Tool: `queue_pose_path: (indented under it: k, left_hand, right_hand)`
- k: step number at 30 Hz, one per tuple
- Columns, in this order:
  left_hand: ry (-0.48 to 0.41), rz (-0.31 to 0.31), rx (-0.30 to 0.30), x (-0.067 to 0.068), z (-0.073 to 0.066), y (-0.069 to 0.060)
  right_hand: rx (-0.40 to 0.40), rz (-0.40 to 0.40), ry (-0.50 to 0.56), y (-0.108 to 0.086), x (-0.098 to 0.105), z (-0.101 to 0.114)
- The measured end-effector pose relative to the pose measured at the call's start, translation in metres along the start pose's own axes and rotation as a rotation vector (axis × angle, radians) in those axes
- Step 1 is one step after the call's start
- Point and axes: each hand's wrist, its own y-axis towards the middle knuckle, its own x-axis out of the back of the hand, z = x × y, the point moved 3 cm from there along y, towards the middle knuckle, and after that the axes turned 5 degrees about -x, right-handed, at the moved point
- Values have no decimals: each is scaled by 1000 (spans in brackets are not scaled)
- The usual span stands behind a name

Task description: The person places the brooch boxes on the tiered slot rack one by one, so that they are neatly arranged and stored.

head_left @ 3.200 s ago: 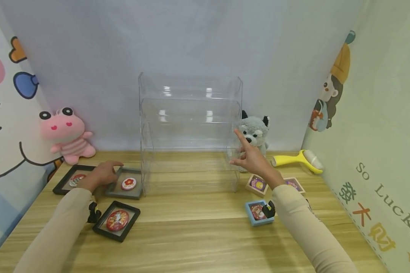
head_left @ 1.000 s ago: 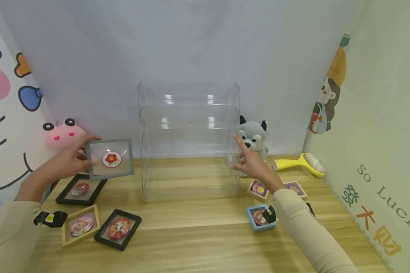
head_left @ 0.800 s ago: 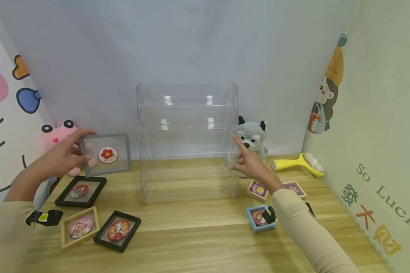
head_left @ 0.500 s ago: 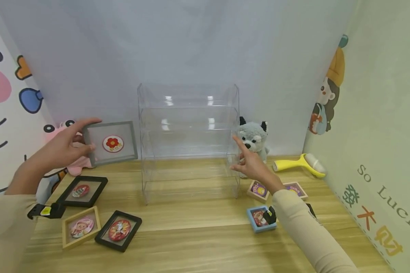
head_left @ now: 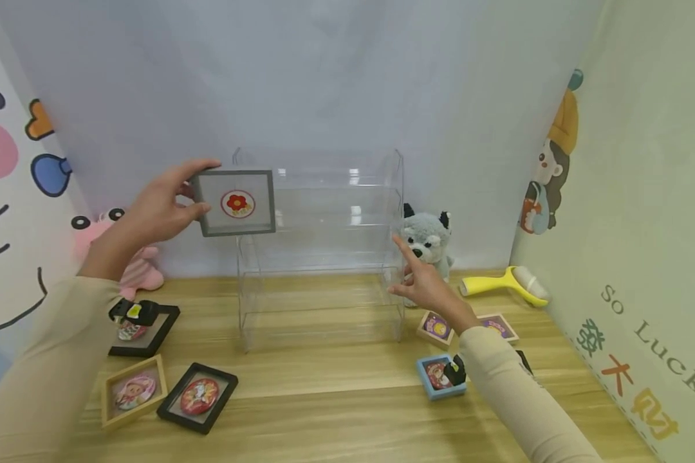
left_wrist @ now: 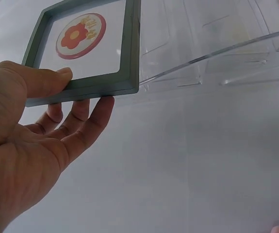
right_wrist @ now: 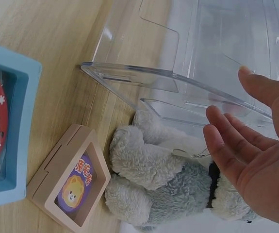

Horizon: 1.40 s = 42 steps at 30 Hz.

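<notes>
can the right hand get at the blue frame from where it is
Probably yes: the right hand holds nothing, and nothing visible lies on the blue frame. It would likely have to draw back first, since it is out past the frame, beside the rack.

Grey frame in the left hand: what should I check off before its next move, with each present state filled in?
1. Left hand pinching the grey frame: ok, at its left side.
2. Flower badge inside the frame: ok.
3. Frame roughly level: ok, by the head view.
4. Frame set on the clear stand: not ok, it is held up by the stand's upper left.
5. Gap between frame and stand: cannot tell, they overlap in view.
6. Right hand touching the stand: cannot tell, contact is unclear.
</notes>
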Motion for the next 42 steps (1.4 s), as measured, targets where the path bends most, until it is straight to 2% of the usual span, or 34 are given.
queue_pose_path:
  k: [7,13,18,24,34,42]
  left_hand:
    - [12,5,-2,-10,-5,32]
    - [-4,-33,-14,-17,-6,50]
    - [41,-51,-37,-24,-6,60]
    - [67,-45,-63,-37,-7,73]
    - [71,-31,-34,-49,-1,88]
    - [82,36,27,-62,0,91]
  right_hand:
    - [0,6,3,0,0,-1]
    - [-14,5,16,1,-1,1]
    - [-12,19,23,3,-4,3]
    - [-31,19,13,2,-3,0]
    - [-29,17,24,0,0,-1]
    - [-3,7,18,0,0,-4]
